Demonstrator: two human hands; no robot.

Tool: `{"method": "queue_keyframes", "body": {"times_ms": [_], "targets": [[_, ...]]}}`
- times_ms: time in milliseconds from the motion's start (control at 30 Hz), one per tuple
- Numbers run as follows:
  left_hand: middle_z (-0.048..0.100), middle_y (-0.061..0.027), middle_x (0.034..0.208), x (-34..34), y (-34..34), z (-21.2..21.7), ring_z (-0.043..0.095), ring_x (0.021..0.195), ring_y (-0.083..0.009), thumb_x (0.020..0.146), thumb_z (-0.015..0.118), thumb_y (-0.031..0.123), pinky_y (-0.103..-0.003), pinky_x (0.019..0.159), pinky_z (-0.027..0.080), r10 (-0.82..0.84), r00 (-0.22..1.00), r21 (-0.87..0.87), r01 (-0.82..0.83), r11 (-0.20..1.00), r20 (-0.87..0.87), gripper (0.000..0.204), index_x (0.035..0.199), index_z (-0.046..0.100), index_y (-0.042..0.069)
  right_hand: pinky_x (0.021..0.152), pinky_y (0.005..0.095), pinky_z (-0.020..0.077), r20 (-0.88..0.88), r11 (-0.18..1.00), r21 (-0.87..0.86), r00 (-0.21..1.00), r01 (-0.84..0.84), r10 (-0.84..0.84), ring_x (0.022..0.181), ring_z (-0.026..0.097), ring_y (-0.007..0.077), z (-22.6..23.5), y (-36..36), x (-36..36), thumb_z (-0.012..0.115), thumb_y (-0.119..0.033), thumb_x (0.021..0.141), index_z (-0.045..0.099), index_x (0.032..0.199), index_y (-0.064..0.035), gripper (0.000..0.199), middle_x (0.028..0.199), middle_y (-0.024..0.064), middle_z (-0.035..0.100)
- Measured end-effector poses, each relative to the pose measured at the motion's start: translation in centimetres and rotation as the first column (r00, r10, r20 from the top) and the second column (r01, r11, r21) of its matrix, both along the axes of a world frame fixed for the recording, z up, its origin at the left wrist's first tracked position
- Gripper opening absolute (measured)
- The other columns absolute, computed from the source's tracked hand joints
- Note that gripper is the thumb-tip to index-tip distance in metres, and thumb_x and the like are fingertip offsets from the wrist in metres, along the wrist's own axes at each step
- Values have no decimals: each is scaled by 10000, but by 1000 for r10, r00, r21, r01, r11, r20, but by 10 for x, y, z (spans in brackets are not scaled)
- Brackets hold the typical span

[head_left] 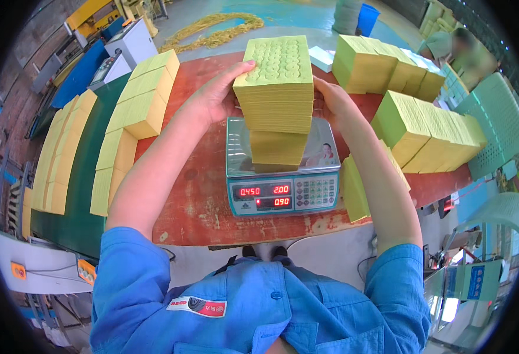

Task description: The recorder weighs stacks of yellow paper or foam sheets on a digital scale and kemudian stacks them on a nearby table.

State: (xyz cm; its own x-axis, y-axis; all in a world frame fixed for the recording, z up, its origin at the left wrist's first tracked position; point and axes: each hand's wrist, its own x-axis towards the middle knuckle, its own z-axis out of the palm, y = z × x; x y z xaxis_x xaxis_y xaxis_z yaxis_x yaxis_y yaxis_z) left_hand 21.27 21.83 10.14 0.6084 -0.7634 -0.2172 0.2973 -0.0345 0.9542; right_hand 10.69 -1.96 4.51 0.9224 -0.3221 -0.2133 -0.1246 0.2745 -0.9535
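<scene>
Yellow paper stack [275,97], held above scale [284,177]. Nearest: blue shirt [259,295] with printed white-and-red label [197,306]. Next: near edge of red tabletop [185,194], just below scale; display [263,196] lit with red digits. Bare tabletop left of scale; right side tighter, yellow block [356,192] beside right forearm. Smaller stack [277,147] on pan; contact with upper one unclear. Grip: left hand [217,91] and right hand [334,99] grasping opposite sides. Beyond, right: yellow rows [428,133].
</scene>
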Motion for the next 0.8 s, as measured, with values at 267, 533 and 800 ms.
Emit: {"method": "queue_keyframes", "body": {"times_ms": [267, 533, 800], "targets": [[516, -90, 1332, 2, 3, -14, 468, 1215, -245, 769, 688, 629, -460, 980, 379, -44, 999, 53, 45, 998, -20, 777, 1366, 505, 167, 547, 212, 450, -26, 997, -31, 997, 66, -67, 634, 607, 76, -11, 16, -5, 555, -390, 972, 673, 1016, -96, 319, 841, -15, 662], [572, -48, 1194, 0, 6, -21, 483, 977, -164, 768, 685, 638, -355, 819, 392, 6, 999, 85, -10, 996, 49, 698, 1286, 573, 184, 614, 226, 454, 13, 987, -83, 990, 139, -139, 689, 605, 86, -12, 26, -11, 569, -405, 962, 685, 1009, -84, 345, 870, -2, 658], [604, 26, 1058, -6, 6, -34, 453, 796, -109, 814, 639, 636, -301, 742, 376, 117, 992, 14, -118, 993, 40, 650, 1267, 580, 173, 657, 259, 444, -2, 947, -250, 978, 200, -207, 687, 581, 110, -21, 28, -2, 550, -436, 962, 699, 1052, -80, 396, 900, 3, 662]]}}
